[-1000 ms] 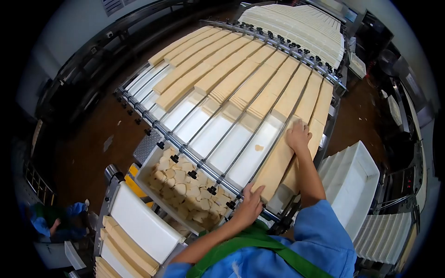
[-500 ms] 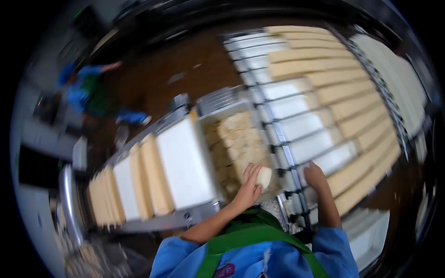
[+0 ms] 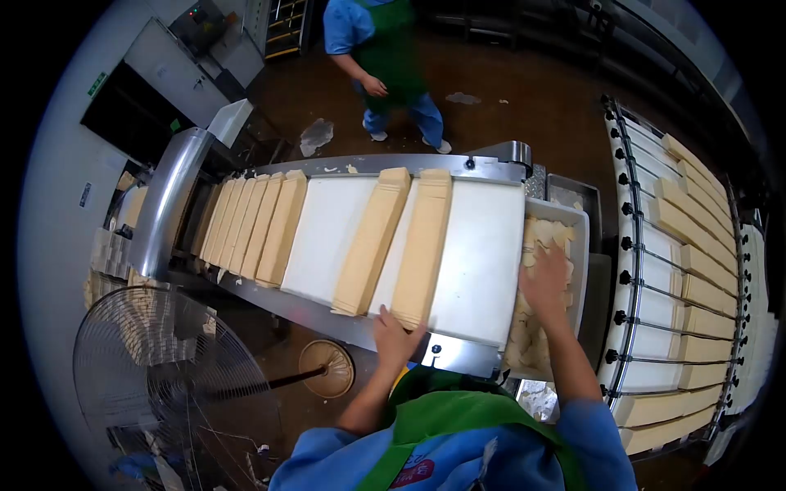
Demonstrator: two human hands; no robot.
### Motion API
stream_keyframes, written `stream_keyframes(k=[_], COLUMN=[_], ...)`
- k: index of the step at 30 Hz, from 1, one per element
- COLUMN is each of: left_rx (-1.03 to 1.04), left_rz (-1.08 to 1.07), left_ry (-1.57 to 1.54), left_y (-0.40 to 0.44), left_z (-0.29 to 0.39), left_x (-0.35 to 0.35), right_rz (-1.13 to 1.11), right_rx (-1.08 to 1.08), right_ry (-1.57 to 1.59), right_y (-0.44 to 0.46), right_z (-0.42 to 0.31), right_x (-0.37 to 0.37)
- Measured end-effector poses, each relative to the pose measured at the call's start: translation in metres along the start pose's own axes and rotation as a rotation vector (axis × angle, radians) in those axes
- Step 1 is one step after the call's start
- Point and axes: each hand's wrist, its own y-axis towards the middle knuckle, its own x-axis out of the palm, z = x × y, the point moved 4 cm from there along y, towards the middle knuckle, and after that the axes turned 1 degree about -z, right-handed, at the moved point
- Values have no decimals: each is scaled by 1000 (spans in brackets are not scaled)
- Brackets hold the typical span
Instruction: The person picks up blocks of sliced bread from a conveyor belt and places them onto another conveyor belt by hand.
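My left hand [image 3: 396,337] is at the near end of a long, pale-yellow layered strip [image 3: 422,250], which looks like stacked dough sheets. Its fingers are apart and touch the strip's end. Another such strip [image 3: 372,244] lies just to the left on the white belt [image 3: 479,254]. My right hand [image 3: 544,282] is spread over a white bin [image 3: 580,274] at the belt's right end. Pale, flat dough-like pieces [image 3: 528,337] fill the bin. Whether the right fingertips touch them, I cannot tell.
More strips [image 3: 254,225] lie close together at the belt's left, by a curved metal cover [image 3: 168,200]. A caged fan [image 3: 164,360] stands at lower left. To the right, a barred conveyor [image 3: 659,270] carries more strips. A person in a green apron [image 3: 385,53] stands beyond the belt.
The view has swung left toward the belt. My left hand has left the bin and a pale piece there for the strip's end. My right hand has moved from the barred conveyor to the bin.
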Motion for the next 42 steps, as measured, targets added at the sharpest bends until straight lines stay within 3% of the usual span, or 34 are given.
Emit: stream_keyframes(k=[7, 10, 15, 20, 22, 23, 24, 26, 27, 28, 30, 35, 38, 40, 41, 42], left_rx=[44, 93, 135, 274, 387, 391, 427, 294, 282, 332, 487, 863, 1026, 1199, 1222, 1228], left_rz=[-80, -78, -156, -294, -429, -511, -537, -533, -518, -548, -295, -328, -365, -451, -529, -527], left_ry=[-48, -94, -92, -103, -165, -146, -141, -70, -100, -96, -143, -302, -302, -344, -379, -377], left_y=[14, 19, 26, 31, 35, 33, 32, 34, 32, 27, 19, -37, -84, -121, -136, -144], left_z=[16, 18, 15, 16, 27, 35, 43, 55, 66, 74, 90, 193, 250, 286, 299, 308], left_x=[1, -1, 0, -2, 0, 0, 4, 17, 14, 20, 23, 28, 38, 41, 47, 54], right_rz=[-207, -265, -406, -400, -307, -73, -59, -66, -38, 21, 204, 598, 676, 557, 566, 381], right_rx=[-107, -90, 119, 459, 496, 456, 497, 649, 691, 729, 754, 982, 1110, 1330, 1332, 1368], right_ry=[37, -40, -125, 2, -128, -169, -178, 163, 154, 226, 361, 345, 259, 238, 241, 119], right_y=[141, 169, 171, 143, 126, 117, 105, 84, 71, 56, 19, -102, -175, -205, -219, -229], right_z=[-147, -178, -183, -127, -98, -66, -55, -38, -22, -5, 23, 119, 197, 218, 239, 264], right_x=[99, 119, 122, 66, 46, 71, 56, 36, 31, 25, -11, -132, -172, -210, -219, -222])
